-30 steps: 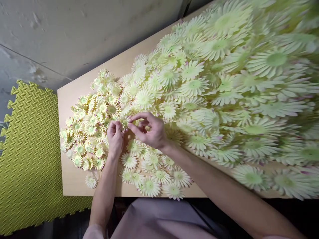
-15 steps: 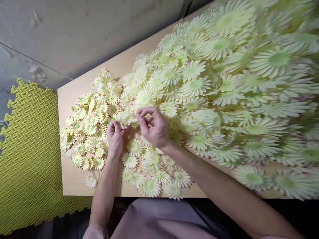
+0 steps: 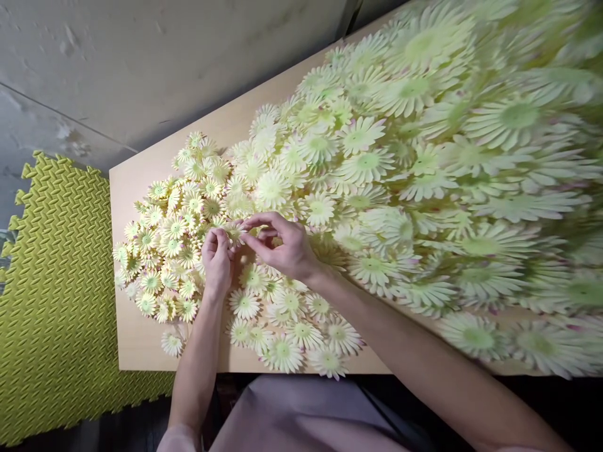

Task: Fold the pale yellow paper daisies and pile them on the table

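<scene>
A large heap of pale yellow-green artificial daisy heads (image 3: 358, 163) covers a light wooden table (image 3: 136, 182). My left hand (image 3: 217, 258) and my right hand (image 3: 282, 246) meet over the left part of the heap. Both pinch one small daisy head (image 3: 234, 232) between their fingertips, the left hand from the left, the right hand from the right and above. Smaller daisies (image 3: 169, 245) lie spread to the left of my hands, and more lie under my forearms near the front edge.
A yellow-green interlocking foam mat (image 3: 56, 295) lies on the floor left of the table. Grey concrete floor (image 3: 141, 69) stretches beyond the table's far edge. My pale pink clothing (image 3: 301, 414) shows below the front edge.
Half a second ago my right hand was lifted a little with a daisy head raised between the hands. Now it has come back down and both hands pinch the small daisy together.
</scene>
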`<state>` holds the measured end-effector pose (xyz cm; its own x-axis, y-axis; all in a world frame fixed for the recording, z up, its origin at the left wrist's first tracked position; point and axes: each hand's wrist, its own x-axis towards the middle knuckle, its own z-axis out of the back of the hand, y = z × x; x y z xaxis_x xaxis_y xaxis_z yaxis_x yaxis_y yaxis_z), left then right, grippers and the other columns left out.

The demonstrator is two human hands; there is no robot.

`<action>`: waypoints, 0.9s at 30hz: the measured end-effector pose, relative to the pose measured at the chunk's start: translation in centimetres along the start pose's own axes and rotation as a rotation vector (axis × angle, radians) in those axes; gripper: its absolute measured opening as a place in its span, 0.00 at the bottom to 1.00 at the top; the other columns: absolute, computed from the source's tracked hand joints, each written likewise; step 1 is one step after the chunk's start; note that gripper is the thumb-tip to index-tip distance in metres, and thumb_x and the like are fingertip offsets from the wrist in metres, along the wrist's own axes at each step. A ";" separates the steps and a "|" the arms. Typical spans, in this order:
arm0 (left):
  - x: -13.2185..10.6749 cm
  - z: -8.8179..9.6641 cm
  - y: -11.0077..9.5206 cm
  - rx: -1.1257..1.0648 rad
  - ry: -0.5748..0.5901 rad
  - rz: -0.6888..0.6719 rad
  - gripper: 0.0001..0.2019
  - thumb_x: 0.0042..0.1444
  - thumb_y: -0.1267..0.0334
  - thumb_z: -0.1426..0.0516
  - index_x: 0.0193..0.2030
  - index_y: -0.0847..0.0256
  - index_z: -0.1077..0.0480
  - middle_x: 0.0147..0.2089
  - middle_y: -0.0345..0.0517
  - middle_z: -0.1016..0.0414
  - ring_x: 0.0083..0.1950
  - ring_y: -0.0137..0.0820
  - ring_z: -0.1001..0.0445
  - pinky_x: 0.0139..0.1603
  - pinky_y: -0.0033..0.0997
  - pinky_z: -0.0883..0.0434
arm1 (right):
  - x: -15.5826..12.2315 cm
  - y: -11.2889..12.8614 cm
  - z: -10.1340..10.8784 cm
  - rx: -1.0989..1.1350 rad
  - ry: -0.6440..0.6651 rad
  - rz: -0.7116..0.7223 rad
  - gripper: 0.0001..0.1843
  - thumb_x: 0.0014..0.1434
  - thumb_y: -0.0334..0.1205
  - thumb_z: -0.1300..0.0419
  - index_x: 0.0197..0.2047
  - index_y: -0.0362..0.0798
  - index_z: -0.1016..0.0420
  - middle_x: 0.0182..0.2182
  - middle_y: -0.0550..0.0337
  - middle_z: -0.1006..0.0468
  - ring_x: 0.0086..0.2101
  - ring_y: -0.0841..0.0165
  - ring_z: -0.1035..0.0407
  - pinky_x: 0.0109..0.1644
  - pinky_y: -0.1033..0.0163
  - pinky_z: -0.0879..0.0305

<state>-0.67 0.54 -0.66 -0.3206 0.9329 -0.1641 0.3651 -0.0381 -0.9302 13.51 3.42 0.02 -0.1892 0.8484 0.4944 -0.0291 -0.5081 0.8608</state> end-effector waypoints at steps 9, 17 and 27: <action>-0.4 -0.9 -0.8 -0.046 0.080 -0.033 0.21 0.57 0.44 0.40 0.28 0.62 0.29 0.41 0.47 0.20 0.38 0.27 0.21 0.40 0.27 0.24 | 0.6 -0.6 1.0 -0.165 -0.285 -0.050 0.12 0.61 0.44 0.36 0.44 0.49 0.30 0.34 0.59 0.21 0.21 0.73 0.29 0.19 0.67 0.33; -0.6 -0.4 -0.9 -0.062 -0.045 -0.106 0.21 0.56 0.44 0.40 0.29 0.61 0.31 0.29 0.40 0.26 0.23 0.21 0.29 0.26 0.23 0.30 | 2.3 0.2 0.1 -0.506 0.202 0.150 0.12 0.64 0.32 0.43 0.50 0.44 0.26 0.46 0.48 0.20 0.45 0.61 0.24 0.47 0.55 0.23; -0.4 -0.2 -0.9 -0.073 -0.028 -0.069 0.21 0.56 0.42 0.41 0.30 0.61 0.32 0.29 0.40 0.27 0.25 0.22 0.29 0.28 0.26 0.28 | 5.7 -0.6 1.5 -0.405 0.156 -0.114 0.15 0.65 0.36 0.43 0.54 0.50 0.25 0.40 0.52 0.18 0.31 0.64 0.23 0.32 0.56 0.22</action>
<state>-0.72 0.23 0.29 -0.3707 0.9221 -0.1108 0.4042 0.0527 -0.9132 13.96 8.78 2.46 -0.3069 0.8857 0.3484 -0.4347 -0.4561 0.7766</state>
